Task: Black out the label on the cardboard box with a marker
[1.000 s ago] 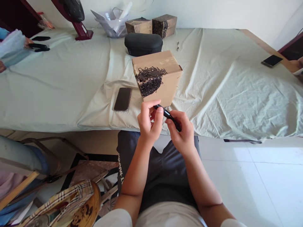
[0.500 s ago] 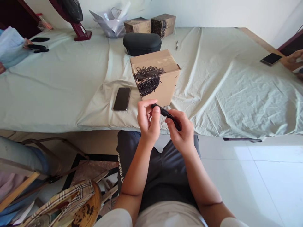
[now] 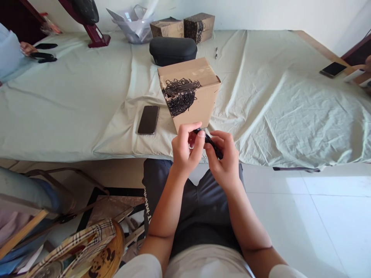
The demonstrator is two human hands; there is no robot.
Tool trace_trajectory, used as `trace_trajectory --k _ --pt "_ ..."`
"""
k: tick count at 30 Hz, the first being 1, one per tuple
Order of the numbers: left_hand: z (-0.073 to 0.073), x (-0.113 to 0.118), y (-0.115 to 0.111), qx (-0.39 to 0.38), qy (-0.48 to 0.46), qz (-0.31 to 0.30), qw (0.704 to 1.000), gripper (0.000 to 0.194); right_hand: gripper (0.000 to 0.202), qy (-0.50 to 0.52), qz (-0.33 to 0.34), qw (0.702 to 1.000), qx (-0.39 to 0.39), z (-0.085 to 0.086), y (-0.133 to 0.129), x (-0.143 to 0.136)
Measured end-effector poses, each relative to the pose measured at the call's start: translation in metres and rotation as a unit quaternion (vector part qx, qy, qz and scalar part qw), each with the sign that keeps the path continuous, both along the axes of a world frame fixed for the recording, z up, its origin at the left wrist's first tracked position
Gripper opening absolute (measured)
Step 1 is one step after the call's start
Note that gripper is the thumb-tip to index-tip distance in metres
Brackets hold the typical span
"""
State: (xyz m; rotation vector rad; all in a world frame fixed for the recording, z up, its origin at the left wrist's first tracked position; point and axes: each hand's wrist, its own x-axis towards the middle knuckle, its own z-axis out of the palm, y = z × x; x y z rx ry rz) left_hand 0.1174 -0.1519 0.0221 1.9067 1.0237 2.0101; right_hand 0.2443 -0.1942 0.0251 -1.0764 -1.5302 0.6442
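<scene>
A slim black marker (image 3: 213,146) is held between my two hands, above the table's front edge. My left hand (image 3: 187,146) pinches its upper left end between thumb and fingers. The fingers of my right hand (image 3: 224,158) close round its lower right end. Parts of the marker are hidden by my fingers. Just beyond my hands stands a cardboard box (image 3: 199,100), with a dense black scribble across one corner. A dark phone (image 3: 148,119) lies left of the box.
Behind the box sit a black zip case (image 3: 173,51), two scribbled cartons (image 3: 168,29) and a clear plastic basket (image 3: 135,33). A small pen (image 3: 216,53) lies further right. Another person's hand (image 3: 28,48) is at far left; another phone (image 3: 333,69) lies at far right.
My left hand has shifted right, closer to my right hand, and less of the marker shows between them. At far right, the other person's hand has moved back toward the picture's edge.
</scene>
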Motion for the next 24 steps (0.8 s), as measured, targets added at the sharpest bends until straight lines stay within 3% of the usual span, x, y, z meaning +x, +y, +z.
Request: trace_trajectory --k 6,9,13,16,18,20,22,24 --pt "0.0 0.001 0.001 0.005 0.011 -0.039 0.999 0.016 0.028 0.051 0.068 0.995 -0.043 0.003 -0.002 0.005" --pt "-0.004 0.003 0.002 0.018 0.025 -0.089 0.996 0.02 0.027 0.097 0.082 0.988 -0.087 0.005 0.0 0.006" --pt "-0.004 0.011 0.003 0.02 0.048 -0.164 0.985 0.029 0.043 0.141 0.068 0.982 -0.109 0.0 0.009 0.006" --pt "-0.005 0.011 0.005 0.032 0.063 -0.174 0.982 0.034 0.061 0.141 0.019 0.986 -0.093 -0.006 0.017 0.016" --pt "-0.011 0.002 0.01 0.057 0.066 -0.143 0.986 0.029 0.063 0.108 -0.024 0.991 -0.081 -0.01 0.025 0.029" --pt "-0.021 -0.017 0.019 0.1 0.043 -0.06 0.992 0.023 0.057 0.046 -0.072 0.994 -0.073 -0.013 0.039 0.047" --pt "-0.033 -0.044 0.03 0.126 -0.014 0.076 0.989 0.027 0.047 -0.024 -0.128 0.989 -0.065 -0.019 0.058 0.065" --pt "-0.046 -0.073 0.042 0.062 -0.071 0.225 0.97 0.033 0.04 -0.135 -0.179 0.972 -0.078 -0.029 0.083 0.08"
